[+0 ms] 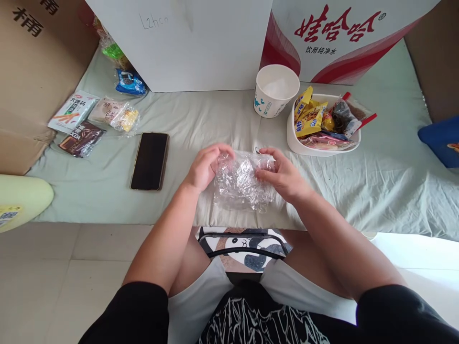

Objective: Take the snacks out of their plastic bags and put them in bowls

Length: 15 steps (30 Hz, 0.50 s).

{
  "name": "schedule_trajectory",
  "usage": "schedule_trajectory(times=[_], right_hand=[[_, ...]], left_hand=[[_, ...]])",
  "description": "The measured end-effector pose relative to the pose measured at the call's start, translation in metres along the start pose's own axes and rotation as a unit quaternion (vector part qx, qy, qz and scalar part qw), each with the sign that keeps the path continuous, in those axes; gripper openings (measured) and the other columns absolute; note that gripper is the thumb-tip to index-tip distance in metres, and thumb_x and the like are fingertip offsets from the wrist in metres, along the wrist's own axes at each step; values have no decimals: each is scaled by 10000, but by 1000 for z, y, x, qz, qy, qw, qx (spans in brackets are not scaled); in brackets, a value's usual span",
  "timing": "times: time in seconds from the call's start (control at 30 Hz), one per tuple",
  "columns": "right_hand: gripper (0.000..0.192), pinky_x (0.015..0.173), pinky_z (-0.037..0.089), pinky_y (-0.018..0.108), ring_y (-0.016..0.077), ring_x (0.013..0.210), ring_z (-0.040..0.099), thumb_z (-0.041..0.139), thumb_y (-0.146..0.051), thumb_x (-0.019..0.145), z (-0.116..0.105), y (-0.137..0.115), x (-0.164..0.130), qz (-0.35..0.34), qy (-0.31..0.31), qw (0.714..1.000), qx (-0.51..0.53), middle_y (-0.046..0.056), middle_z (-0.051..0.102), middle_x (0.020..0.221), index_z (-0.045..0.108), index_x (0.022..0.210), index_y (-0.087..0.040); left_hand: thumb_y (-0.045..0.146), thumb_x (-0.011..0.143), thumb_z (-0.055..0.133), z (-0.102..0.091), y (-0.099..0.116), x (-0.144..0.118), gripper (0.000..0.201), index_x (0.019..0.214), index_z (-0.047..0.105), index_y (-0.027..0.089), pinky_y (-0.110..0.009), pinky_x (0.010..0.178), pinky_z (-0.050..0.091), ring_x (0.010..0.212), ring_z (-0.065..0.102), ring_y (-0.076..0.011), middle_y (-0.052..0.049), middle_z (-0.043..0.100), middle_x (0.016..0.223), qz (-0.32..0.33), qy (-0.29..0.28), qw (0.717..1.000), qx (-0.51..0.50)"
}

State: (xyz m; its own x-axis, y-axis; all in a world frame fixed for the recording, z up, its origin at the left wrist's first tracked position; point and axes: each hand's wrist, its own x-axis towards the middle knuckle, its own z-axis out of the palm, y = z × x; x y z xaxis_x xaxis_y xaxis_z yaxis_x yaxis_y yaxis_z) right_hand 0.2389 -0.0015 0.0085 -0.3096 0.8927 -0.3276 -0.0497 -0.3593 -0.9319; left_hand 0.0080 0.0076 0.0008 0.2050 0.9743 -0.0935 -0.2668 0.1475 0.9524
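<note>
A crumpled clear plastic bag (244, 184) lies on the green cloth (215, 114) in front of me. My left hand (206, 165) is at its upper left corner, fingers curled over the edge. At the bag's right side, my right hand (285, 176) has the plastic between its thumb and fingers. Both hands are closed on the bag. Folds and glare fill its middle, and I cannot make out anything inside.
A black phone (149, 161) lies to the left, near several wrapped snacks (83, 138). A paper cup (276, 91) and a white tub (322, 149) of snack packets stand at the right. Behind are a white box (201, 48) and a red-and-white carton (337, 62).
</note>
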Motion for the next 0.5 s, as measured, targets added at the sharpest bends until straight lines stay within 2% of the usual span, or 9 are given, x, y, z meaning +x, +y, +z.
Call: schedule_trajectory(times=[0.07,0.13,0.2,0.3,0.4,0.43,0.5], right_hand=[[719,614,480,309,142,624,572,883,-365,682,1,1,0,-52,36,998,-15,-59,615,735,482,1272,-276],[746,647,508,330,160,665,605,881,-371,694,0,0,1,-101,70,992,-3,-54,618,780,475,1318,-319],[739,693,533,339,169,718,632,892,-398,686,0,-1,3,-126,75,988,38,-48,627,821,501,1311,-340],[560,741,538,327,158,778,641,913,-424,664,-2,-3,3,-106,20,992,60,-21,668,887,620,1118,-276],[370,683,506,304,137,702,612,884,-438,721,-4,-2,2,-57,-42,997,-31,-3,672,778,641,878,-207],[349,638,486,298,130,648,593,857,-446,758,-4,-2,2,-45,-52,996,-58,-8,659,714,626,857,-204],[338,547,431,286,121,537,537,801,-468,824,-5,0,1,-38,-59,995,-70,-43,617,605,596,930,-222]], left_hand=[[427,683,855,2,0,-1,524,1151,659,298,-312,690,568,710,709,-162,-14,755,990,-36,-8,999,-18],[360,624,926,5,0,-2,711,1256,605,317,-317,709,587,760,750,-190,-13,771,1002,-102,-40,994,-17],[349,636,926,7,0,-3,607,1167,653,237,-309,710,597,774,762,-205,-28,777,899,-146,-57,988,6],[338,688,881,9,2,-3,385,970,679,170,-273,697,598,753,759,-182,-30,776,814,-131,-28,991,30],[346,744,835,7,4,-3,386,1051,655,196,-233,579,564,632,733,-151,7,769,750,-120,-20,992,43],[349,767,821,6,5,-3,398,1094,641,210,-212,504,518,540,688,-132,31,744,684,-122,-28,991,52],[350,801,803,5,6,-3,391,1125,619,232,-180,387,384,371,536,-90,84,652,544,-118,-48,990,58]])
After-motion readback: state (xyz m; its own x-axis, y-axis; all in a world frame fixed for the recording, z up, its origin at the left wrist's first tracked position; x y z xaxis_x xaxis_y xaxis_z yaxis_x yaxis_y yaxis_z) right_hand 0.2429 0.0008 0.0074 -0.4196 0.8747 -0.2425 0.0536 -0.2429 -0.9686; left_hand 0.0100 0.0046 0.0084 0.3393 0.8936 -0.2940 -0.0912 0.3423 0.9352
